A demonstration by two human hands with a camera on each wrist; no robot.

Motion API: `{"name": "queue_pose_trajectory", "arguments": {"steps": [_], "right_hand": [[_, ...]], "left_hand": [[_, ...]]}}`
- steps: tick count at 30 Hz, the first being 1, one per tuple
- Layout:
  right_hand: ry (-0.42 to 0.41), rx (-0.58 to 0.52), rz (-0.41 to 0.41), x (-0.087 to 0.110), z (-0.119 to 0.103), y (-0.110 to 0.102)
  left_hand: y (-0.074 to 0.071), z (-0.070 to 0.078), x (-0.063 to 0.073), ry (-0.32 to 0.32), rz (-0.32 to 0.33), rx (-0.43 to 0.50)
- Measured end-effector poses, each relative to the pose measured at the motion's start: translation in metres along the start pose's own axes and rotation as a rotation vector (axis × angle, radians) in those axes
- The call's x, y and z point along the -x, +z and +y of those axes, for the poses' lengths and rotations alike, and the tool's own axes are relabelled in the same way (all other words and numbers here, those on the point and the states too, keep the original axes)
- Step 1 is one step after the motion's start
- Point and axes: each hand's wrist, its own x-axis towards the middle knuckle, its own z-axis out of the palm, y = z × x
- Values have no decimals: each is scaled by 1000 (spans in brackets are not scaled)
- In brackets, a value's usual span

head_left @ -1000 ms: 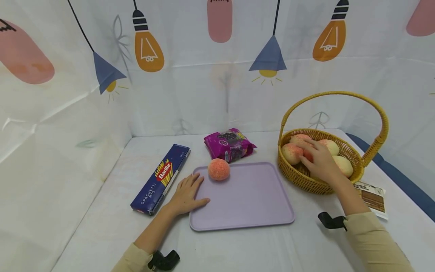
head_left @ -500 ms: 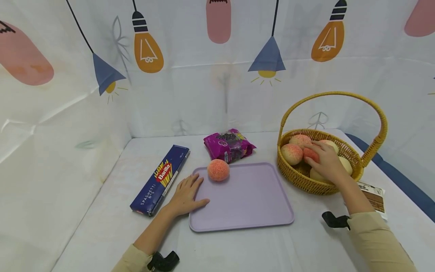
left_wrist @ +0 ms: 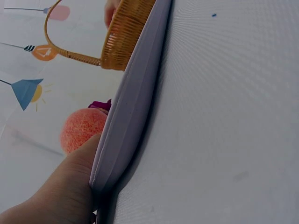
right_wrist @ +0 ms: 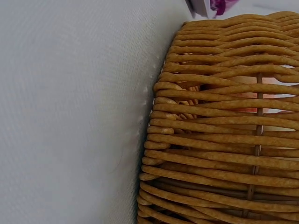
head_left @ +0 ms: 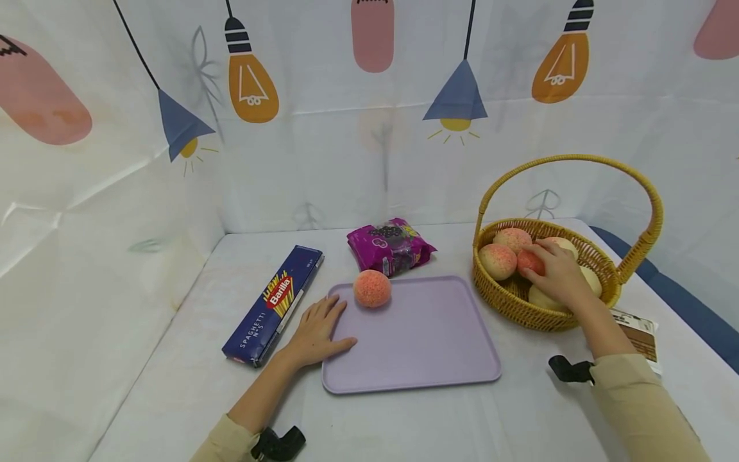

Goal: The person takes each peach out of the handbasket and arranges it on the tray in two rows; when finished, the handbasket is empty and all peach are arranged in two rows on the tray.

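My left hand (head_left: 316, 333) rests with spread fingers on the left edge of a lilac tray (head_left: 416, 340). Near its fingertips, at the tray's back left corner, sits an orange-pink speckled artificial peach (head_left: 372, 289). In the left wrist view the thumb lies against the tray rim, with that peach behind it. My right hand (head_left: 559, 276) reaches into a yellow wicker basket (head_left: 502, 301); its fingers and thumb hold a reddish peach (head_left: 528, 262). Around it lie several paler peaches (head_left: 498, 261), partly covered by the hand. Basket weave (right_wrist: 224, 140) hides the right hand in the right wrist view.
A blue spaghetti box (head_left: 274, 305) lies left of the tray, and a purple snack packet (head_left: 389, 247) lies behind it. The basket's tall handle (head_left: 652, 205) arches over the fruit. A brown-and-white packet (head_left: 637, 333) lies partly beneath the right forearm.
The right hand has shifted slightly right within the basket, showing more of the reddish peach between fingers and thumb. The left hand, tray and peach on it have stayed put.
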Motion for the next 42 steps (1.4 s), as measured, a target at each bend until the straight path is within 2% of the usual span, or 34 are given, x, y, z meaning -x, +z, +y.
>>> {"name": "queue_pose_trajectory", "arguments": {"steps": [5,17,23,26,37,42], "right_hand": [[69,-9,-63,-3,0,0],[144,-17,-150,-7,-3,0],[230,29,-214,-8,-8,-1],[236,49,-208,-8,-10,-1],[132,91,-119,-7,-11,2],[122,105,-73,-7,-11,5]], "left_hand": [[0,0,-1,-7,-5,-6],[-2,2,-1,-19,-18,4],[-1,2,-2,-13,-14,-3],[0,2,-2,-14,-14,-9],[-1,1,-2,-13,-8,-14],[0,0,-1,-14,-7,-11]]}}
